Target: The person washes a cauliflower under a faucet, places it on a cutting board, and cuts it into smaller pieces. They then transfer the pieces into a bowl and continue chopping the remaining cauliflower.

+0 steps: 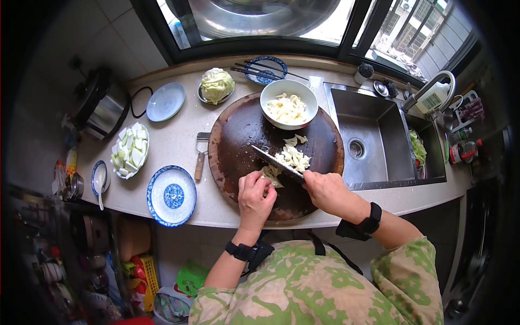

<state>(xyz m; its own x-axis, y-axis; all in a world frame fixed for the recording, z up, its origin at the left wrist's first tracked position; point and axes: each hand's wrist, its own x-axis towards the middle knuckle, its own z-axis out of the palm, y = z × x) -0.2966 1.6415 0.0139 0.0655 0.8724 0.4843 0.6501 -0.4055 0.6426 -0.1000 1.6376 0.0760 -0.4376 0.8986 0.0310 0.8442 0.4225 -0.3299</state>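
Note:
My right hand [329,190] is closed round the handle of a kitchen knife [273,161], its blade pointing up and left across a round, dark wooden chopping board [238,135]. My left hand [255,195] has curled fingers over an uncut pale vegetable piece [272,174], beside the blade's near side; the fingers partly hide it. On the blade's far side lies a small heap of chopped whitish pieces [293,157], of a kind I cannot make out. A white bowl [311,116] on the board's far part holds more of these pieces.
Left of the board are a peeler [199,165], a blue-patterned plate [153,195], a bowl of cut pale-green vegetable [130,149], a light-blue plate [166,102] and a rice cooker [100,105]. Behind stand a cabbage [216,85] and chopsticks [260,72]. A steel sink [374,135] is at right.

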